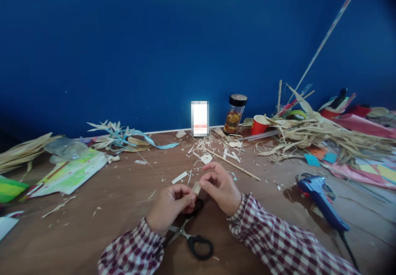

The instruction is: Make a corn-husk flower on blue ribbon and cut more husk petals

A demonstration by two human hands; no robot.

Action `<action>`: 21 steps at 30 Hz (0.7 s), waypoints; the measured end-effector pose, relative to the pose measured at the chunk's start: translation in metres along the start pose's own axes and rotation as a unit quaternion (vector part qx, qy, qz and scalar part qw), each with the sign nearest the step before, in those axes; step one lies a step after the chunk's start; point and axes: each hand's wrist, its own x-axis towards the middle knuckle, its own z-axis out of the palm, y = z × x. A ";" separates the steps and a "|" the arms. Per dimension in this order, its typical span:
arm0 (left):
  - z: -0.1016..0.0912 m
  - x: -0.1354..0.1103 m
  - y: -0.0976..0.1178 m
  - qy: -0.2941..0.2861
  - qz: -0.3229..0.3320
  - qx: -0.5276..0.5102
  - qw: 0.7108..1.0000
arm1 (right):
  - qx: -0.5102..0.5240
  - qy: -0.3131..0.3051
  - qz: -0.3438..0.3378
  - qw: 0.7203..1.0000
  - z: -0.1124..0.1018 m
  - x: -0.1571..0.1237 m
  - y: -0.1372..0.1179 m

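Between my two hands is a small pale piece (196, 188), flat and straw-coloured, perhaps dried husk. My left hand (173, 205) pinches its lower end between thumb and fingers. At its upper end, the thumb and forefinger of my right hand (221, 188) close on the edge, with the other fingers curled above. Under my hands lies a pair of scissors (183, 229) with black handles, blades spread and partly covered by my left hand and sleeve. White paper strips (180, 177) and a thin stick (238, 167) lie just beyond my fingers.
A blue glue gun (323, 200) with a cord lies at right. Dried husks (297, 137) pile up behind it, beside a red paper cup (259, 125) and a lidded jar (235, 114). Scraps litter the brown table (102, 233). Green-printed packaging (74, 170) lies left.
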 end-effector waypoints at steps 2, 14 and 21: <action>-0.002 -0.001 0.002 0.003 0.004 0.005 1.000 | 0.008 0.008 -0.001 1.000 0.001 0.001 -0.002; -0.025 0.004 0.016 0.125 0.089 -0.123 0.981 | -0.310 -0.248 -0.169 0.902 -0.002 -0.009 0.003; -0.031 0.006 0.018 0.207 0.109 -0.176 0.956 | -0.470 -0.368 -0.194 0.778 -0.008 -0.009 -0.010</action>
